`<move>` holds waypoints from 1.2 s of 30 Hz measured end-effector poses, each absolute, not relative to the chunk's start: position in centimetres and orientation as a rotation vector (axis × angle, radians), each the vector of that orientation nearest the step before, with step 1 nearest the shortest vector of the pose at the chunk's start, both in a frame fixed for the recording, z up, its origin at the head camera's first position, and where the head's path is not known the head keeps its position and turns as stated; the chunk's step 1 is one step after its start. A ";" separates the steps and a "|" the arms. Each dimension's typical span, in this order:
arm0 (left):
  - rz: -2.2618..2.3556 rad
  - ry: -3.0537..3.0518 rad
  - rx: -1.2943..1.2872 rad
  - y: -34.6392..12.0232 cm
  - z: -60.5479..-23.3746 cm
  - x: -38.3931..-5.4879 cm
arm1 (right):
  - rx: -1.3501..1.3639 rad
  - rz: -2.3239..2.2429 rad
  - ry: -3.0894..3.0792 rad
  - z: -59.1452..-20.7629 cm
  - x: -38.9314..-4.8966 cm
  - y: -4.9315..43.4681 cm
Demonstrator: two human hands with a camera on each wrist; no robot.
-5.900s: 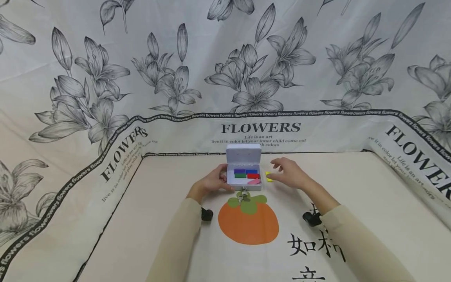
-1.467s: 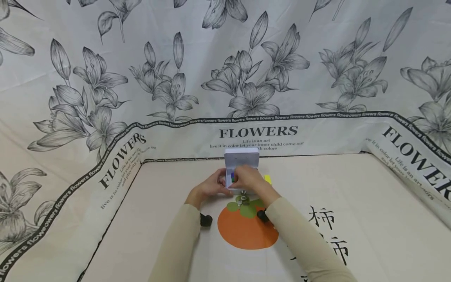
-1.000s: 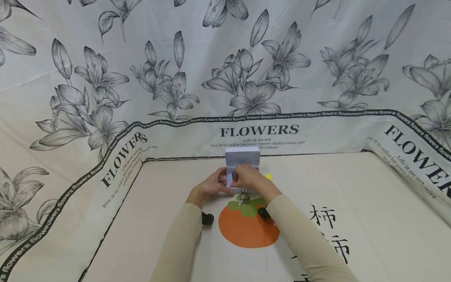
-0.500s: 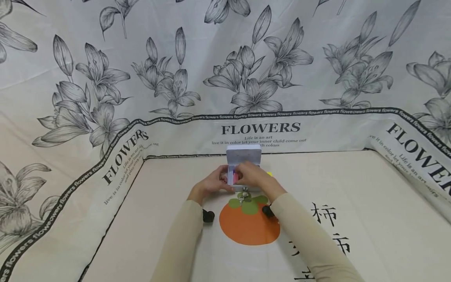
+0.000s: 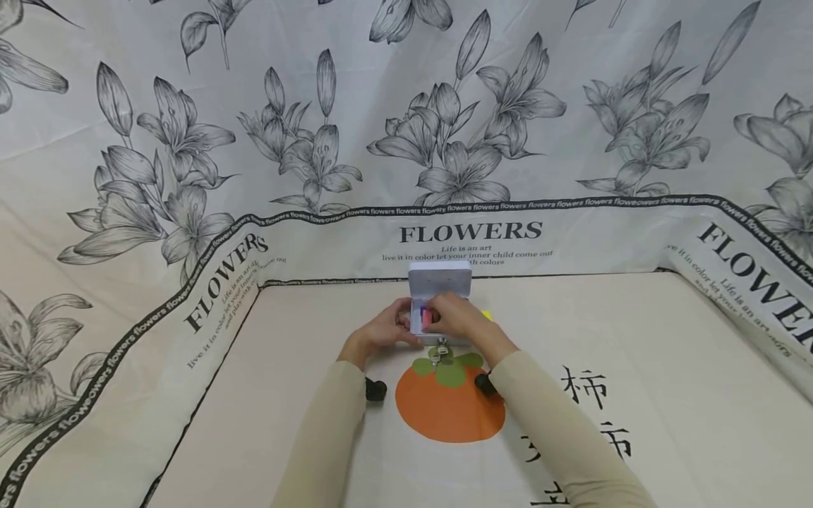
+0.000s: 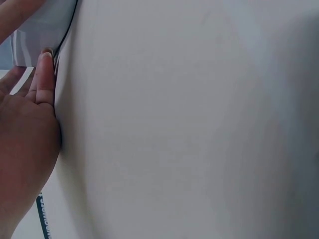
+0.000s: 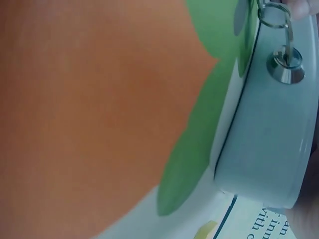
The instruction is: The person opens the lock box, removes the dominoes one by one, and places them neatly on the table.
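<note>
**Pink block pinched over the open box**

White box (image 5: pixel 440 281), lid raised, near the counter's (image 5: pixel 317 310) far edge, roughly midway between the far corners. Left hand (image 5: pixel 384 327) grips the box's left end, thumb at the front. Right hand (image 5: pixel 454 315) inside the box, fingers drawn close, pinching a pink block (image 5: pixel 427 319); purple shows just behind it. Yellow piece (image 5: pixel 487 315) to the box's right, partly hidden by the right arm. Key in front lock (image 7: pixel 286 67); orange fruit print (image 5: pixel 449 413) nearer the near edge.
</note>
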State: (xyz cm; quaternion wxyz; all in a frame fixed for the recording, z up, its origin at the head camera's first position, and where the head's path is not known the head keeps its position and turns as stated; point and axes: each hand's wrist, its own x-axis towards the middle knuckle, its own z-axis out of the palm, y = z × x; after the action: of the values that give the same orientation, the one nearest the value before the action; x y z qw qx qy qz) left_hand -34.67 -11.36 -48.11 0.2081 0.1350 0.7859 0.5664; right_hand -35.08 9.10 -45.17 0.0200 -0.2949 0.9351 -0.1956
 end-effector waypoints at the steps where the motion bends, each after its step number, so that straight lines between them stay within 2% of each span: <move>1: 1.575 2.187 0.375 -11.3 -48.1 -34.7 | -0.904 -0.596 2.911 -45.2 -35.1 9.0; 22: 1.565 2.222 0.387 -11.2 -47.9 -34.6 | -0.779 -0.540 3.024 -45.7 -35.2 8.6; 36: 1.603 2.162 0.391 -11.1 -48.0 -34.8 | -0.852 -0.846 2.951 -44.2 -34.0 10.3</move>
State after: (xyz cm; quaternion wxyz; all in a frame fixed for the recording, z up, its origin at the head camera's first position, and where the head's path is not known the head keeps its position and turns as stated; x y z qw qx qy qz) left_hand -34.75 -11.10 -47.97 0.2093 0.1404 0.7774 0.5763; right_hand -34.00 10.31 -44.15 -0.0224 -0.2674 0.9260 -0.2655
